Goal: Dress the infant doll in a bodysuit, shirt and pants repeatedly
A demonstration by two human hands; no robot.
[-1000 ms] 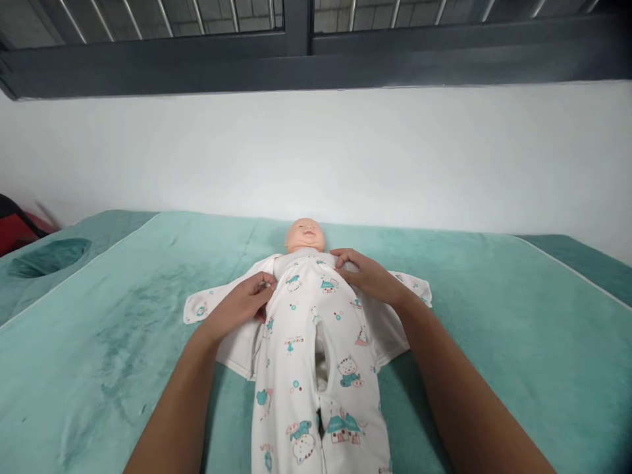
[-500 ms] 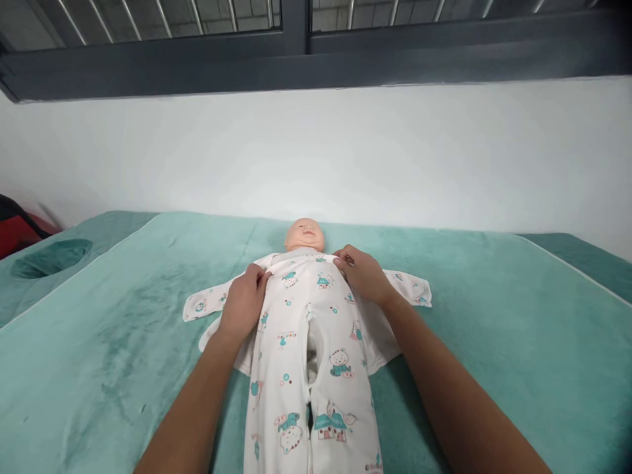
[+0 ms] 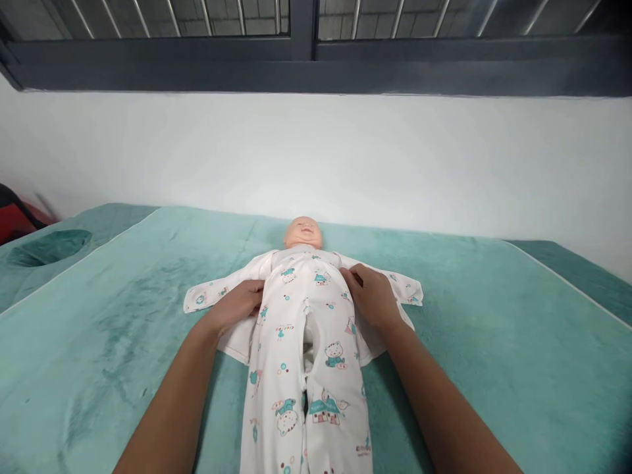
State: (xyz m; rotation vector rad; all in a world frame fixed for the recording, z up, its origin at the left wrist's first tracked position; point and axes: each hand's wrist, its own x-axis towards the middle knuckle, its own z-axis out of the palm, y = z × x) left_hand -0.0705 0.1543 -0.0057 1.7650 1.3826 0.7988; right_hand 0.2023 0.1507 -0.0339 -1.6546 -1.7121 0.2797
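Observation:
A baby doll (image 3: 303, 232) lies on its back on a teal blanket (image 3: 123, 309), head toward the wall. It wears a white romper (image 3: 301, 342) printed with teal cartoon animals and houses, sleeves spread to both sides. My left hand (image 3: 237, 307) rests on the romper's left side at the waist, fingers curled against the cloth. On the other side my right hand (image 3: 371, 296) lies flat on the fabric with its fingers together.
A white wall rises just behind the bed, with a dark window frame (image 3: 306, 62) and bars above it. A red and black object (image 3: 12, 220) shows at the far left edge. A dent marks the blanket (image 3: 47, 247) at the left.
Both hands have slid down from the doll's shoulders to its waist, smoothing the romper. The view has shifted slightly.

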